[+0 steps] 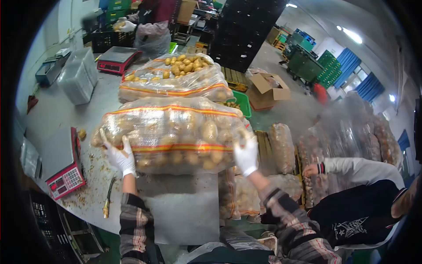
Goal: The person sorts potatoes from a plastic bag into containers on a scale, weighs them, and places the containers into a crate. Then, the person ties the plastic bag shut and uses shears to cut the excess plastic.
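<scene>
A long clear mesh sack of potatoes (184, 132) with red and yellow bands lies across the table in front of me. My left hand (121, 157), in a white glove, grips the near side of its left end, thumb and fingers apart around a bulge. At the right end, my gloved right hand (246, 156) has hold of the sack, its fingertips slightly blurred. Just behind lies a second sack (176, 90), its top open and loose potatoes (187, 65) showing.
A red scale (66, 176) stands at left, another scale (116, 59) farther back. A knife-like tool (108, 200) and a single potato (82, 133) lie on the table (94, 176). On the right, a co-worker's hand (313, 170) is near stacked sacks (347, 136). Another person works at the back.
</scene>
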A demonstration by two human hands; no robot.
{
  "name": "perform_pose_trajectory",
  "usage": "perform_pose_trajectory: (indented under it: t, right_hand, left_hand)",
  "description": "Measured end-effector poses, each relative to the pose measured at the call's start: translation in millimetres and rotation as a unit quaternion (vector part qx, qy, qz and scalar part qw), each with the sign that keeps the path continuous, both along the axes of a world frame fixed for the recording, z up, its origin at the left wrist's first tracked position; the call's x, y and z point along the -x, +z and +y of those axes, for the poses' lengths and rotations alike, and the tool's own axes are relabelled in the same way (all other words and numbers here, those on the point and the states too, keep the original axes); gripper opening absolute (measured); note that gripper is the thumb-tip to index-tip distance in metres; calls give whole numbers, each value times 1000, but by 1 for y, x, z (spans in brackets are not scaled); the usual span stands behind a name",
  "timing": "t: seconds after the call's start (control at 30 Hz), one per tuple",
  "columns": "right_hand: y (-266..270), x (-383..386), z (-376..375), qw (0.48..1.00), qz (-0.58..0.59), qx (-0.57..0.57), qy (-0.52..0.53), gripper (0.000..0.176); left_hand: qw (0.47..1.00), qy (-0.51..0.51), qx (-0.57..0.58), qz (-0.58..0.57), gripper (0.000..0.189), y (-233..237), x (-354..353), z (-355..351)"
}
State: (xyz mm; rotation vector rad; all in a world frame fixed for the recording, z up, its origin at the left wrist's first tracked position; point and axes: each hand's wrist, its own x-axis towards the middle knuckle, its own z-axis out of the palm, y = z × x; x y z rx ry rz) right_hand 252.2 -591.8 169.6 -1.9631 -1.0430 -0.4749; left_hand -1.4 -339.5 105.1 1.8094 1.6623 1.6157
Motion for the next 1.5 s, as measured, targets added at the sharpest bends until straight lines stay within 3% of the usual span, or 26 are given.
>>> perform_pose_trajectory:
  t: [0.03, 0.1, 0.23, 0.3, 0.4, 0.5, 0.57, 0.7, 0.8, 0.9, 1.03, 1.13, 1.17, 1.2, 1.23, 1.27, 1.3, 1.33, 1.37, 1.4, 1.43, 1.47, 1.5]
  right_hand:
    - [-18, -53, -9, 993, -30, 77, -87, 41]
    - [-35, -118, -15, 972, 30, 169, -160, 44]
    - [-106, -216, 1, 968, 141, 188, -93, 41]
    - [-95, -205, 16, 947, 187, 251, -74, 43]
    - [-153, -247, 28, 939, 294, 162, -70, 45]
    - [-129, -228, 11, 915, 354, 191, -10, 43]
    - [-142, -228, -2, 914, 359, 188, 29, 46]
    - [-118, -158, -57, 913, 382, 134, 49, 49]
    - [-111, -88, -106, 924, 377, 63, 24, 30]
    - [-97, -3, -143, 930, 367, 10, -18, 26]
    - [-79, 117, -174, 939, 307, 73, -137, 33]
    - [-71, 202, -172, 954, 253, 65, -148, 32]
    - [-63, 235, -159, 945, 282, 66, -156, 33]
    - [-83, 262, -159, 928, 346, 47, -132, 28]
    - [-58, 295, -136, 913, 380, 77, -125, 22]
    - [-33, 320, -109, 918, 365, 123, -95, 32]
    - [-52, 340, -93, 906, 407, 106, -47, 35]
    - [-72, 358, -77, 889, 441, 124, -11, 31]
    - [-107, 375, -59, 924, 374, 30, 76, 22]
    - [-86, 386, -34, 925, 357, 55, 114, 21]
    - [-105, 390, -24, 956, 111, 186, 198, 17]
    - [-83, 399, -4, 863, 451, 93, 205, 19]
    - [-77, 400, 7, 739, 616, 117, 244, 20]
  left_hand:
    - [999, 10, 48, 12, 69, -5, 1, 2]
    - [999, -29, -25, -5, 64, -5, 3, 3]
    - [994, -62, -85, -19, 60, -10, 3, 6]
    - [993, -65, -94, -5, 58, -16, 6, 10]
    - [991, -77, -108, 4, 56, -32, 4, 21]
    - [985, -80, -142, 54, 56, -32, 7, 27]
    - [984, -90, -146, 51, 57, -27, 2, 28]
    - [977, -166, -133, 21, 61, -50, 7, 72]
    - [966, -252, -60, -21, 60, -52, 1, 96]
    - [924, -377, -4, -59, 61, -62, -11, 130]
    - [875, -481, -11, -43, 64, -59, -41, 147]
    - [880, -469, 15, 74, 66, -38, -67, 145]
    - [881, -458, 37, 112, 65, -30, -79, 147]
    - [877, -435, 112, 170, 63, -16, -95, 143]
    - [866, -408, 181, 226, 61, 0, -109, 135]
    - [855, -413, 214, 230, 61, 6, -123, 122]
    - [843, -418, 247, 234, 61, 5, -136, 114]
    - [848, -431, 168, 257, 60, -18, -152, 114]
    - [847, -440, 92, 283, 60, -41, -159, 109]
    - [803, -494, 146, 301, 61, -10, -129, 81]
    - [764, -550, 149, 302, 58, -6, -107, 72]
    - [734, -595, 146, 294, 55, -5, -80, 71]
    - [705, -635, 143, 282, 53, -1, -51, 70]
